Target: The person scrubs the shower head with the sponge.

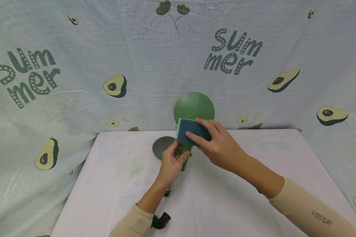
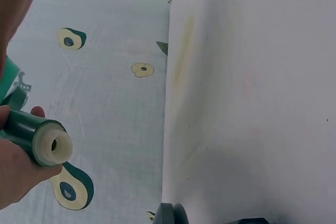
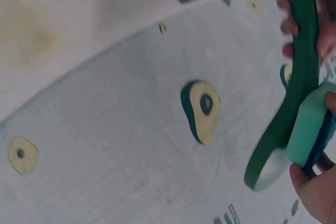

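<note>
My left hand (image 1: 170, 164) grips the handle of a green round-headed thing (image 1: 194, 104); its disc stands upright, its exact kind unclear. A pale plug with a hole caps the handle's end (image 2: 52, 144) in the left wrist view. Between the thumb and fingers of my right hand (image 1: 225, 144) is a scouring sponge (image 1: 188, 128), teal foam with a dark blue scrubbing side. In the right wrist view, the sponge's foam (image 3: 310, 124) lies against the green thing where handle meets head. The green rim (image 3: 255, 174) there surrounds a pale face.
On the pale tabletop (image 1: 240, 204), a dark grey disc (image 1: 160, 148) lies behind my left hand, partly covered by it. A black bent tube-like piece (image 1: 161, 221) is near the left sleeve. A printed cloth backdrop (image 1: 154, 65) rises behind the table.
</note>
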